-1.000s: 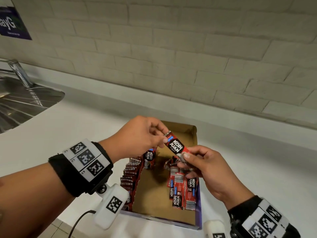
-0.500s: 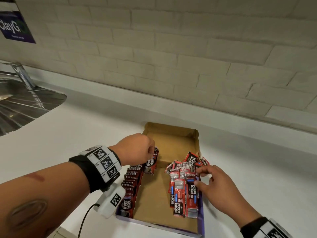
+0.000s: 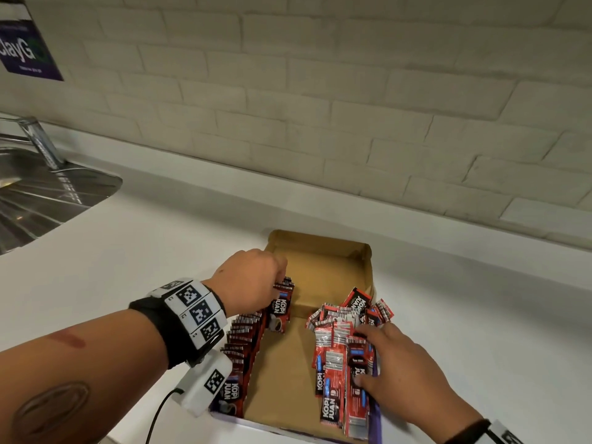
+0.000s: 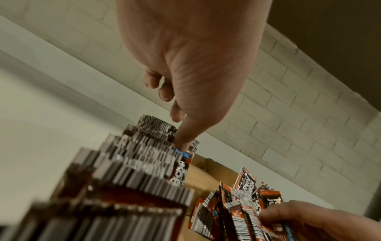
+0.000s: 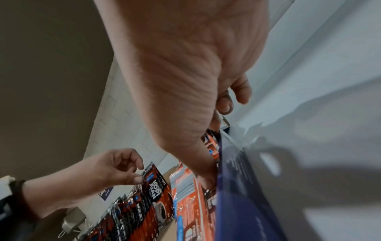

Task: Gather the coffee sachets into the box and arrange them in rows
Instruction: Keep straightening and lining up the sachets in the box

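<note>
Left hand (image 3: 253, 280) fingertips on upright sachet (image 3: 281, 307), seemingly pinching
</note>
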